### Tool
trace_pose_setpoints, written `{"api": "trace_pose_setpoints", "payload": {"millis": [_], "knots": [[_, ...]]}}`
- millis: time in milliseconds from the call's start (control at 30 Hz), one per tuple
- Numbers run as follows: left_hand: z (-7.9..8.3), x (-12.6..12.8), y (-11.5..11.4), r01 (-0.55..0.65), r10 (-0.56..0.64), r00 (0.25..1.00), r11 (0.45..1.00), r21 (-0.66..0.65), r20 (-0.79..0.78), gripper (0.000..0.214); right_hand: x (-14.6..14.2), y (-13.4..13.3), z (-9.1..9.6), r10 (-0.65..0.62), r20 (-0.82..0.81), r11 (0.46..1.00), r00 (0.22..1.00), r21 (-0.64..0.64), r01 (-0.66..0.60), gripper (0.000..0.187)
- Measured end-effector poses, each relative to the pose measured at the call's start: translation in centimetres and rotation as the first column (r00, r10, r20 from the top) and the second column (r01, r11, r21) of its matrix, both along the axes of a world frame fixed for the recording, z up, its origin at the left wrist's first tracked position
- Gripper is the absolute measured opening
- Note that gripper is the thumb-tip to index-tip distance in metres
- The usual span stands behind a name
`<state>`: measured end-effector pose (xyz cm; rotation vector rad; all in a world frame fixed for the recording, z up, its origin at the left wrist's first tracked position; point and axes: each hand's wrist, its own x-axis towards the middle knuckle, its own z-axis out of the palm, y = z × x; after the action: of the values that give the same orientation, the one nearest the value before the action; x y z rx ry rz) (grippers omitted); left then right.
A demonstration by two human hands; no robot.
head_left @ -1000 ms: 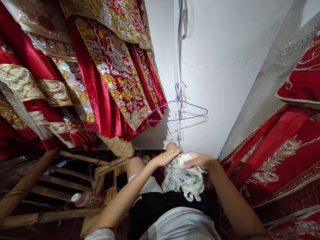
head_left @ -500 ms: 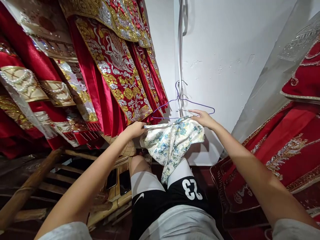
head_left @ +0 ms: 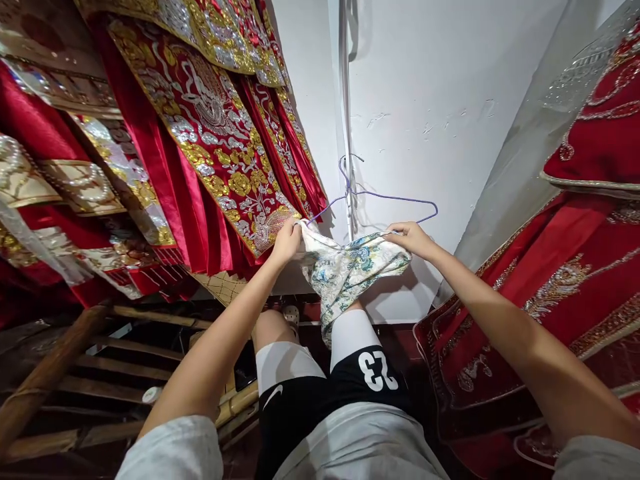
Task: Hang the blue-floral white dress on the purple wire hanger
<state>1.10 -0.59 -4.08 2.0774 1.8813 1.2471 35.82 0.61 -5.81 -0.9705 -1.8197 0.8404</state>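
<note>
A white garment with a blue and green floral print is stretched between my two hands. My left hand grips its left top edge, beside the lower left end of a purple hanger. That end of the hanger is partly covered by the cloth. My right hand pinches the garment's right top edge, just below the hanger's right end, which is bare. The hanger hangs by its hook against the white wall, at a pale vertical pole. The garment's lower end hangs down by my knees.
Red robes with gold and silver embroidery hang at the left. More red beaded garments hang at the right, near clear plastic. A bamboo rack or seat stands at the lower left. The white wall is close in front.
My left hand has risen, lifting the garment's left corner up to the hanger's left end. The hanger has tilted, its right end shifting right and up. The view has shifted a little.
</note>
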Motion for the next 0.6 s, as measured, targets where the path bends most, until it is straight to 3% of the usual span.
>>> {"api": "trace_pose_setpoints", "payload": {"millis": [67,167,267,367,433,500,600], "knots": [[1.3,1.4,0.9,0.093,-0.105,0.991,0.987,0.134,0.086,0.014,-0.5,-0.8,0.2,0.042,-0.026,0.996,0.999,-0.077,-0.044,0.038],[2.8,2.4,1.2,0.218,-0.243,0.968,0.938,0.27,0.063,0.011,-0.5,-2.2,0.3,0.044,0.01,0.999,0.999,0.011,-0.045,0.045],[3.6,1.9,0.6,0.218,-0.212,0.976,0.935,0.28,-0.052,0.016,0.4,-3.2,0.9,-0.151,0.102,0.977,0.983,0.167,0.133,0.08],[4.3,1.2,-0.2,0.195,-0.177,0.98,0.939,0.284,-0.09,0.018,1.4,-2.8,1.9,-0.409,0.07,0.893,0.91,0.236,0.383,0.099],[4.7,0.9,-0.4,0.201,-0.177,0.978,0.935,0.292,-0.107,0.02,1.9,-1.9,2.7,-0.474,0.059,0.869,0.878,0.192,0.456,0.094],[5.1,0.6,-0.3,0.191,-0.16,0.979,0.934,0.303,-0.125,0.024,2.5,-1.0,3.5,-0.449,0.097,0.891,0.888,0.12,0.438,0.071],[5.4,-0.6,0.5,0.104,-0.08,0.993,0.941,0.321,-0.087,0.023,3.9,-0.7,4.9,-0.233,0.158,0.966,0.96,-0.079,0.248,0.049]]}}
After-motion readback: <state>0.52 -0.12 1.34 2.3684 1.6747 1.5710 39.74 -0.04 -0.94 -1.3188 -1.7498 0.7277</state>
